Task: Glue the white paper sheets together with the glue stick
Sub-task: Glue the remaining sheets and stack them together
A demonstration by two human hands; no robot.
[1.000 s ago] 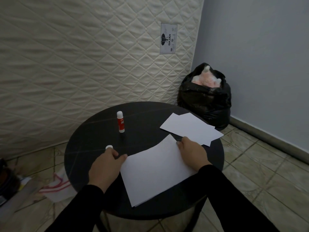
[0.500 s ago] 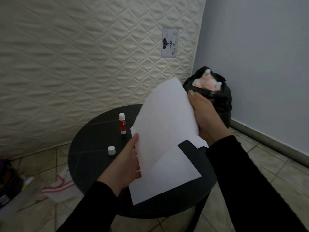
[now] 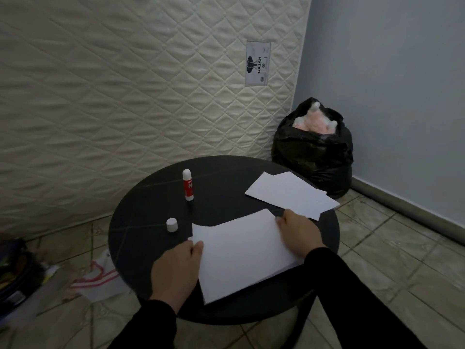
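The round black counter [image 3: 141, 238] carries everything the task needs. At its near edge a white paper sheet [image 3: 241, 255] is laid flat, with a sliver of a second sheet seen under its left corner, so at least one joining step is judged to be under way or just done; whether glue lies between them cannot be told. Further white sheets [image 3: 289, 195] are left stacked at the far right, judged still to be glued. The near sheet is held by the left hand [image 3: 176, 270] at its left edge, thumb on top, and pressed by the right hand [image 3: 297, 235], fingers flat. The glue stick [image 3: 188, 185] is stood upright and uncapped, its cap [image 3: 172, 224] set apart nearby.
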